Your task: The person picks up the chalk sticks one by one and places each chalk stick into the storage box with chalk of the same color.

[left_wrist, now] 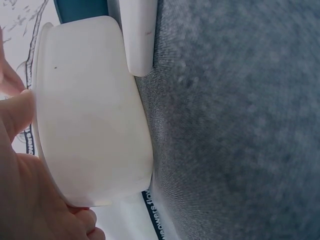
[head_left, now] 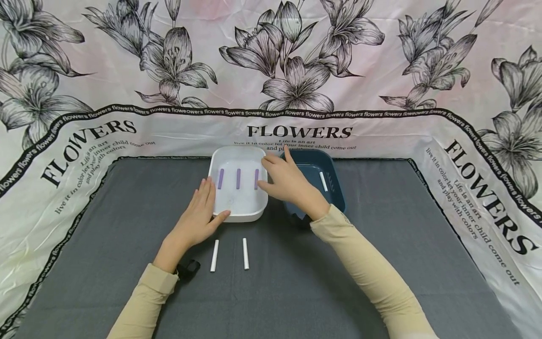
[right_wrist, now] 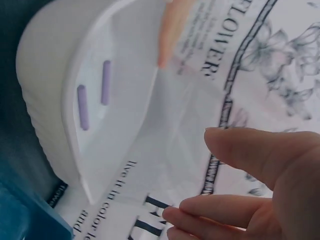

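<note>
Three purple chalk sticks (head_left: 238, 179) lie spaced apart in a white container (head_left: 237, 218). My left hand (head_left: 196, 221) touches its near left corner, straight fingers along the left side and thumb at the front rim (left_wrist: 37, 75). Thumb and fingers of my right hand (head_left: 292, 181) are spread apart beside the right rim, holding nothing in the right wrist view (right_wrist: 240, 185). The rightmost purple stick (head_left: 256, 179) is close to the right thumb. Two of the purple sticks (right_wrist: 106, 82) show in the right wrist view.
On the grey cloth (head_left: 271, 301) in front lie two white sticks, one left (head_left: 214, 255) and one right (head_left: 245, 254). Right of the white container stands a dark blue container (head_left: 338, 193), partly behind my right arm, with a white stick (head_left: 323, 181) inside. A flower-printed cloth (head_left: 296, 127) borders the back.
</note>
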`<state>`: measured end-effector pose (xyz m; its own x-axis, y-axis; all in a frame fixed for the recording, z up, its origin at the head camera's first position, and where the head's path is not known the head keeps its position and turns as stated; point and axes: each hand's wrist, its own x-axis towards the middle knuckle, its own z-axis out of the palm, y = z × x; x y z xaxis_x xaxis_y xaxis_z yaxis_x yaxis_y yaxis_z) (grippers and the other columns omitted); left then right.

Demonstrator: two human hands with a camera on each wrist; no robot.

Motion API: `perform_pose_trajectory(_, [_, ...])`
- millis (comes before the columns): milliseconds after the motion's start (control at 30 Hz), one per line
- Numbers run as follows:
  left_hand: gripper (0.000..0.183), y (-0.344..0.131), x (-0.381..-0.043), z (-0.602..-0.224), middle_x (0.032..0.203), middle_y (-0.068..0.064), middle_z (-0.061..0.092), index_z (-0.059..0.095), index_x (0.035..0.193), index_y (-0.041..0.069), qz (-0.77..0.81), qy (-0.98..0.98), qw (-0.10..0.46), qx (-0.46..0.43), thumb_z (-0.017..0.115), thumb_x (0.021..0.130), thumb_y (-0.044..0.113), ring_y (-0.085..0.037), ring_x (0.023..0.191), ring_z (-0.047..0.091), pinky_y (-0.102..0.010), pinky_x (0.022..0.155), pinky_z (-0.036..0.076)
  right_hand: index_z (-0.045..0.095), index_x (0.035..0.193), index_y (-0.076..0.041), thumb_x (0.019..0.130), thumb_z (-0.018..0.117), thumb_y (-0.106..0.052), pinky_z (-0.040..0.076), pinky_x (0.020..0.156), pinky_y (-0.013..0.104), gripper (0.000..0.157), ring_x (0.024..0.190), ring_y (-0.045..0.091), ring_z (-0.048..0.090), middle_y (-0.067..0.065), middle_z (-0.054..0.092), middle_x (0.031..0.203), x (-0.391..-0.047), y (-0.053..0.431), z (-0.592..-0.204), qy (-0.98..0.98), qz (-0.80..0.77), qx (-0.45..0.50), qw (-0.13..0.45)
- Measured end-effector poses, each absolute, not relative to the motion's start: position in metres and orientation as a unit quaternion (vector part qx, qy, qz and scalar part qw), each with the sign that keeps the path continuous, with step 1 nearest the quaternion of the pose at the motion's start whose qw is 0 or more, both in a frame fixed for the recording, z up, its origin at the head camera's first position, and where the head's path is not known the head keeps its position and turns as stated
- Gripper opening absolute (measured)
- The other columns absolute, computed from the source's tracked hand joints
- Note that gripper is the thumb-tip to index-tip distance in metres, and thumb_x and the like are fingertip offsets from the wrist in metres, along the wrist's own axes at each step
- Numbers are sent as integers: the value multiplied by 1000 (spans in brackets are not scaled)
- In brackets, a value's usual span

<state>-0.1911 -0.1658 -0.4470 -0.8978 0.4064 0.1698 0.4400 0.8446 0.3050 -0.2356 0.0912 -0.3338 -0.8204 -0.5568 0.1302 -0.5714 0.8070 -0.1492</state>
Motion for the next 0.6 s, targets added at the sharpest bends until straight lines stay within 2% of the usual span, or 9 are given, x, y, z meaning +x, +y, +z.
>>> perform_pose_trajectory(367, [89, -165, -190, -445, 155, -23, -3, 3, 146, -9, -176, -957, 52, -225, 40, 95, 53, -34, 143, -4, -51, 114, 10, 43, 139, 1, 90, 62, -34, 1, 115, 47, 63, 137, 27, 31, 16, 41, 144, -190, 133, -338, -939, 135, 295, 114])
perform_pose_trajectory(600, [89, -165, -190, -445, 155, -22, -3, 3, 147, -8, -175, -957, 54, -224, 40, 95, 53, -33, 143, -4, -51, 113, 11, 42, 138, 3, 86, 68, -26, 14, 114, 50, 66, 137, 30, 31, 18, 38, 145, -180, 156, -349, -918, 144, 297, 219])
